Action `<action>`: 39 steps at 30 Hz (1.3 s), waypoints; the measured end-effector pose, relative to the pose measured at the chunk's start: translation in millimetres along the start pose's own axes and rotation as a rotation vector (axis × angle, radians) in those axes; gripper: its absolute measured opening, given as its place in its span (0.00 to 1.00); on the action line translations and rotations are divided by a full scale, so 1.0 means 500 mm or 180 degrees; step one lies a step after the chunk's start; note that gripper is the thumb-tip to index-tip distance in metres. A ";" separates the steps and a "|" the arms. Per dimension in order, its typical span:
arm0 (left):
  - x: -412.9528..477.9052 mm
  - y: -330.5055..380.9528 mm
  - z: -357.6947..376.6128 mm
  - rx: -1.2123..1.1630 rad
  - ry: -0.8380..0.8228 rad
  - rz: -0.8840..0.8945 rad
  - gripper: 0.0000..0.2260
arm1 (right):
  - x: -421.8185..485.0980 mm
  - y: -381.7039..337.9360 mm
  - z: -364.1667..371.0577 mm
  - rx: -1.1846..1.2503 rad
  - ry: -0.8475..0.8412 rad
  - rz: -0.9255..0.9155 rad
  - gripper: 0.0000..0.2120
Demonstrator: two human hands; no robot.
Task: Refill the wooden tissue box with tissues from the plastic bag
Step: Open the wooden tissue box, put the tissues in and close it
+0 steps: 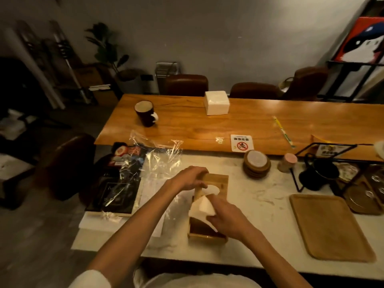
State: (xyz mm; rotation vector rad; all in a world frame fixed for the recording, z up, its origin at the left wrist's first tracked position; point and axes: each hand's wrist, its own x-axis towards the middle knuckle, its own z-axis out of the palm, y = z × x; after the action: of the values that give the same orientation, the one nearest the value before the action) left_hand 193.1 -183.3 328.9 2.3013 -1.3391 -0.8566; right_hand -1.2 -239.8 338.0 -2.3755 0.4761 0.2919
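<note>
Sheet in hand: one white tissue (202, 207), pinched between thumb and fingers (215, 220) of the right hand (227, 219); it droops in a loose fold just left of those fingers.
Box: wooden tissue box (205, 239) sits on the white desk (261, 221) directly under both hands, its dark inside showing at the near end below the right fingers.
Lid: slotted wooden lid (219, 179) lies over the far end, with white paper showing at its oval slot.
Far grip: left hand (190, 177) has its fingers curled over the lid's far-left edge, grasping it.
Bag: clear plastic bag (160, 163) lies crumpled beyond and left of the left fingers; I cannot tell whether tissues are left in it.
Tissue handling: likely near weightless, soft and easy to tear or crease. A light pinch at a corner or folded edge should do, and a stack is best squeezed by its sides.
Box handling: probably stiff, fairly light and smooth, so it may slide on the desk. Holding it by the side walls or lid edge should steady it.
Bag handling: thin, slippery film with no shape of its own. Take it by the mouth.
Risk: a sheet snagging on the slot edge could rip.
</note>
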 end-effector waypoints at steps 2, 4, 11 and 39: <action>-0.002 -0.001 0.003 0.0158 0.0139 0.0005 0.20 | 0.027 -0.030 0.018 -0.1026 0.0015 -0.0180 0.30; -0.005 -0.004 0.011 0.0288 0.0277 0.0027 0.20 | 0.045 -0.044 0.022 -0.1289 -0.0166 -0.0004 0.29; -0.008 -0.005 0.023 0.0536 0.0637 0.0067 0.19 | 0.071 -0.046 0.043 -0.1954 -0.0306 -0.0187 0.19; -0.022 0.001 0.044 0.0390 0.0856 0.0092 0.15 | 0.147 -0.040 0.044 -0.0584 -0.2282 0.1045 0.23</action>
State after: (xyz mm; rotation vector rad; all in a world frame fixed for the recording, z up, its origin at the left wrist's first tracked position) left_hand 174.3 -174.0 316.1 2.3802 -1.3327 -0.4460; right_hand 72.1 -230.1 309.0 -2.1519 0.4948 1.3225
